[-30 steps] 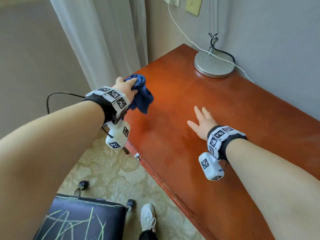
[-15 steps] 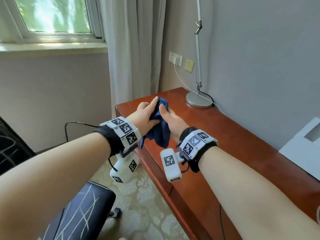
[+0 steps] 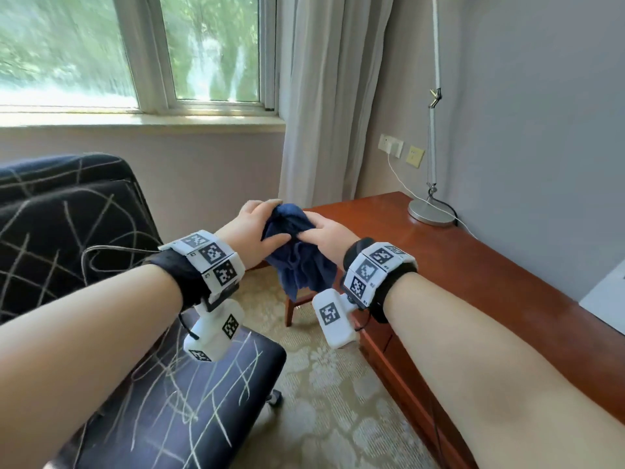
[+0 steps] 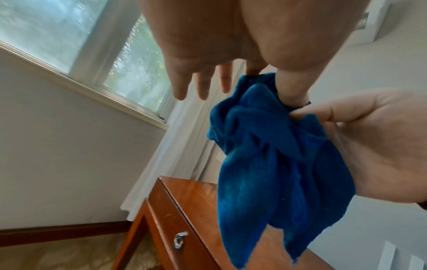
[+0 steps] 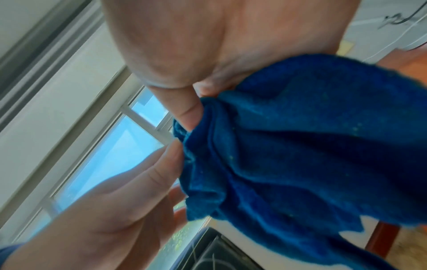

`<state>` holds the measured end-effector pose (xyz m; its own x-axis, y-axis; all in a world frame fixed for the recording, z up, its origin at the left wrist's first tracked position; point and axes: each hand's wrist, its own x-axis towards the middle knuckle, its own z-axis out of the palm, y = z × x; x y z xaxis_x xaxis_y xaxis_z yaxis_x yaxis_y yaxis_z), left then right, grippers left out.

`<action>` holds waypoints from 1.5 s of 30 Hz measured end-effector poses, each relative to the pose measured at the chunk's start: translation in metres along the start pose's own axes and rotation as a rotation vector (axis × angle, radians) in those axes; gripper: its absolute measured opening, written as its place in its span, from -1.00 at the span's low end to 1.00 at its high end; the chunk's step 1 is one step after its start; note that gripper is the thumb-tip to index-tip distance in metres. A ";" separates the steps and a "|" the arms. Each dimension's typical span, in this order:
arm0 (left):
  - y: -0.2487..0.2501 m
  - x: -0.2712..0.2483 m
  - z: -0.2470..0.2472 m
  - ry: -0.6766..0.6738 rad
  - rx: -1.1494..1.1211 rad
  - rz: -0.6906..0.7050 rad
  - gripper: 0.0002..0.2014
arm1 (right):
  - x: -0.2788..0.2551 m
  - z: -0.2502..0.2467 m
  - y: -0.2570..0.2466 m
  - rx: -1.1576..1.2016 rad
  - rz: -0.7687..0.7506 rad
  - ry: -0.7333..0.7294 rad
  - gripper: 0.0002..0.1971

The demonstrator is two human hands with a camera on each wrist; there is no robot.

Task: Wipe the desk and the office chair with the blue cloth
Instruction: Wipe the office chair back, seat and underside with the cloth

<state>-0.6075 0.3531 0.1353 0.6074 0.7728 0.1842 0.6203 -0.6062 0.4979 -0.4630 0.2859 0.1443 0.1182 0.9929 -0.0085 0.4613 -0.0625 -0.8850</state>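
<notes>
The blue cloth point(image 3: 301, 262) hangs bunched in the air between the office chair and the desk's left end. My left hand point(image 3: 270, 225) pinches its top from the left; in the left wrist view the thumb point(image 4: 291, 89) presses into the blue cloth point(image 4: 265, 164) while the other fingers stay straight. My right hand point(image 3: 306, 231) grips the same bunch from the right, thumb point(image 5: 184, 113) pressed on the blue cloth point(image 5: 300, 155). The red-brown wooden desk point(image 3: 473, 265) runs along the right wall. The dark office chair shows its seat point(image 3: 189, 401) and backrest point(image 3: 61, 225) at the left.
A silver lamp base point(image 3: 431, 214) with a white cable stands at the desk's far end. A white object point(image 3: 605, 299) lies at the right edge. The curtain point(image 3: 331, 96), window and patterned carpet point(image 3: 331, 384) lie beyond. A drawer knob point(image 4: 179, 241) sits on the desk front.
My right hand left the desktop and took hold of the cloth beside the left hand. Both hands carried the cloth off the desk's edge, and my view turned left toward the chair.
</notes>
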 end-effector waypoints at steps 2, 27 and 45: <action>-0.027 -0.032 -0.024 0.014 0.014 -0.045 -0.46 | -0.008 0.041 -0.018 -0.010 -0.025 -0.023 -0.60; -0.153 -0.153 -0.157 -0.025 0.310 -0.366 -0.72 | 0.038 0.214 -0.101 -0.567 -0.241 -0.381 -0.69; -0.222 -0.103 -0.183 -0.023 -0.067 -0.345 -0.59 | 0.129 0.280 -0.118 0.863 0.300 -0.249 -0.78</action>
<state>-0.8990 0.4426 0.1611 0.3793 0.9250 -0.0233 0.7572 -0.2958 0.5824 -0.7484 0.4493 0.1169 -0.1109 0.9468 -0.3021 -0.3791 -0.3213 -0.8678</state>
